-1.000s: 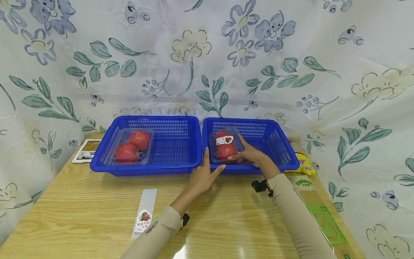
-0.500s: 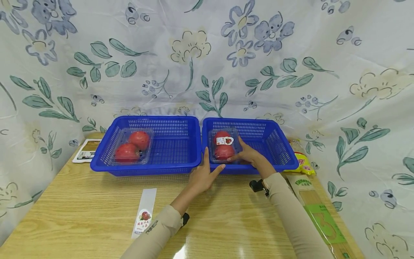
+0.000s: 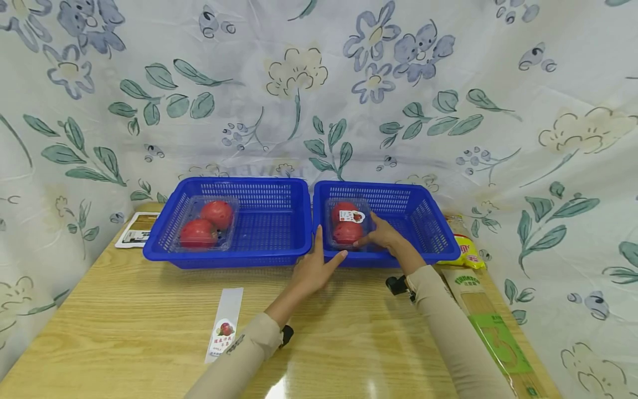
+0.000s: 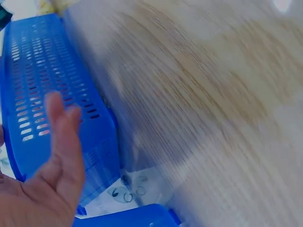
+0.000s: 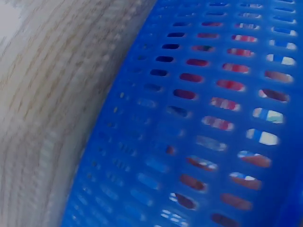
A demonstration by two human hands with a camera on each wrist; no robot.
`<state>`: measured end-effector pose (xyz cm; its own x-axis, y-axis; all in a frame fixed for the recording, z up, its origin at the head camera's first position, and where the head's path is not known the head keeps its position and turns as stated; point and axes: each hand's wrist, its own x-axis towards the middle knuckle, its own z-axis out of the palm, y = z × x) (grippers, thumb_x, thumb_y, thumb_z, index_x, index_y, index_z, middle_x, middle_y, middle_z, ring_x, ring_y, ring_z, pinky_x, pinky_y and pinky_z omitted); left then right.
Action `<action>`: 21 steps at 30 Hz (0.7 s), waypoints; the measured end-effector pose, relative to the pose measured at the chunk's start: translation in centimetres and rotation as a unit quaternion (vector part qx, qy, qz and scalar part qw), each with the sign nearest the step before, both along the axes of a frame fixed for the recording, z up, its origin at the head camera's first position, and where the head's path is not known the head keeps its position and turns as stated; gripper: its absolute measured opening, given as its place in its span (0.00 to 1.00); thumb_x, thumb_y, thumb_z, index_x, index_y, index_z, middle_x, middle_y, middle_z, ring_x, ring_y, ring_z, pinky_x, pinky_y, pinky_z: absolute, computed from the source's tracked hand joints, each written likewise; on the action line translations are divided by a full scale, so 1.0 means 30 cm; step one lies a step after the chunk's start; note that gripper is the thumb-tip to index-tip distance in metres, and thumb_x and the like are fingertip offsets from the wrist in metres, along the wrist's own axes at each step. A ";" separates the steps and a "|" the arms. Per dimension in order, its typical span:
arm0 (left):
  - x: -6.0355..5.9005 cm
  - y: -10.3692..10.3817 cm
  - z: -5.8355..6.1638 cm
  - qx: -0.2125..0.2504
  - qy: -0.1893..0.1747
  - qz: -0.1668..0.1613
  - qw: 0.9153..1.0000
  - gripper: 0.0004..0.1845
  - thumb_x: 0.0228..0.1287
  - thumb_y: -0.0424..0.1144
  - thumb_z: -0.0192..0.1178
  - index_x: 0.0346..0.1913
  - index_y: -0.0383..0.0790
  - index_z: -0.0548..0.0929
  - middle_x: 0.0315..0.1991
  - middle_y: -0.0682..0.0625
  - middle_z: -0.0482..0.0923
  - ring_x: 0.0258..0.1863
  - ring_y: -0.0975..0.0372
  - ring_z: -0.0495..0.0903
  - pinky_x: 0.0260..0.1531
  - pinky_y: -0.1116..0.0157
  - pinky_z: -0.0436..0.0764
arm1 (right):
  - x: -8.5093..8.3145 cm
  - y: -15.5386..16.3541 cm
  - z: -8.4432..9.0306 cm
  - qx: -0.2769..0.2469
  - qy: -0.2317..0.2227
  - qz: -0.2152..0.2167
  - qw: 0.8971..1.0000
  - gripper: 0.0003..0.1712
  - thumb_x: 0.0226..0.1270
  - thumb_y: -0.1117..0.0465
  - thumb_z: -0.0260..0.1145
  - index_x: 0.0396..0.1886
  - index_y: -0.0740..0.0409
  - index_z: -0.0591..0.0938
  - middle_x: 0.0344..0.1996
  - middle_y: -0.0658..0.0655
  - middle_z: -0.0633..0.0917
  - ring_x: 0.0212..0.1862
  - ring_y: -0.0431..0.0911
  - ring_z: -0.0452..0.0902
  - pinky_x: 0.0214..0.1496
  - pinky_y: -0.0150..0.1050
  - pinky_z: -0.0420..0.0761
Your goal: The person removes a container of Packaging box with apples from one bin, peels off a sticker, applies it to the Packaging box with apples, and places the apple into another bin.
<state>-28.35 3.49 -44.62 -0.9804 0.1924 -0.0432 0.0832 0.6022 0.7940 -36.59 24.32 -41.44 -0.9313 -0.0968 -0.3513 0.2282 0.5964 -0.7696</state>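
Head view: right hand [image 3: 384,235] gripping labelled tomato clamshell [image 3: 347,224], set down inside right basket [image 3: 428,221]; left hand [image 3: 315,266] flat, fingers straight against basket front. Left basket [image 3: 269,221]: 1 unlabelled clamshell [image 3: 206,224] left; spare label [image 3: 225,324] on table [image 3: 124,332].
Left wrist: open hand [image 4: 45,179] against blue wall.
Right wrist: basket mesh only.

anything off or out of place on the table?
Only one thing: a loose label strip with a fruit sticker lies alone on the table, in front of the left basket. Both clamshells sit flat in their baskets; no spill or damage visible.
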 end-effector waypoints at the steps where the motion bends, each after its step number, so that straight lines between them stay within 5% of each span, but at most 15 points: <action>1: 0.000 -0.006 0.000 0.036 -0.010 -0.008 0.999 0.50 0.70 0.64 0.52 0.80 0.55 0.31 0.51 0.33 0.83 0.37 0.40 0.86 0.40 0.44 0.83 | 0.003 -0.003 0.006 0.002 0.003 0.001 1.000 0.68 0.55 0.61 0.77 0.81 0.51 0.38 0.79 0.65 0.45 0.78 0.64 0.40 0.75 0.61 0.53; 4: 0.011 -0.032 0.002 0.137 -0.043 -0.037 0.989 0.51 0.70 0.57 0.57 0.80 0.59 0.30 0.34 0.33 0.85 0.19 0.45 0.85 0.27 0.49 0.84 | 0.017 -0.015 0.027 0.006 0.023 0.002 1.000 0.67 0.55 0.61 0.77 0.81 0.52 0.40 0.79 0.65 0.47 0.78 0.65 0.42 0.75 0.61 0.54; 7: 0.034 -0.078 0.021 0.170 -0.062 -0.060 0.982 0.52 0.70 0.55 0.60 0.80 0.59 0.31 0.34 0.33 0.85 0.18 0.50 0.84 0.24 0.50 0.84 | 0.031 -0.035 0.052 0.031 0.055 0.003 0.998 0.65 0.56 0.61 0.76 0.81 0.53 0.41 0.79 0.66 0.49 0.78 0.65 0.45 0.74 0.62 0.57; 16: 0.096 -0.416 0.192 0.077 -0.056 -0.222 0.970 0.39 0.74 0.50 0.55 0.79 0.41 0.51 0.47 0.42 0.83 0.40 0.52 0.85 0.44 0.56 0.81 | 0.065 -0.167 0.124 0.078 0.166 0.040 0.982 0.61 0.61 0.48 0.73 0.81 0.59 0.45 0.77 0.69 0.54 0.77 0.66 0.49 0.73 0.61 0.60; 19: 0.107 -0.552 0.251 0.046 -0.033 -0.214 0.975 0.36 0.75 0.50 0.54 0.78 0.41 0.57 0.47 0.43 0.81 0.44 0.54 0.83 0.48 0.54 0.79 | 0.068 -0.231 0.134 0.074 0.223 0.042 0.971 0.58 0.61 0.47 0.73 0.80 0.61 0.50 0.75 0.69 0.59 0.76 0.65 0.52 0.73 0.60 0.60; 21: 0.111 -0.640 0.281 0.020 -0.001 -0.175 0.984 0.35 0.74 0.50 0.55 0.77 0.41 0.59 0.50 0.41 0.80 0.47 0.54 0.81 0.48 0.53 0.79 | 0.072 -0.280 0.140 0.066 0.255 0.043 0.964 0.55 0.61 0.47 0.73 0.79 0.61 0.54 0.72 0.70 0.65 0.73 0.64 0.58 0.72 0.59 0.63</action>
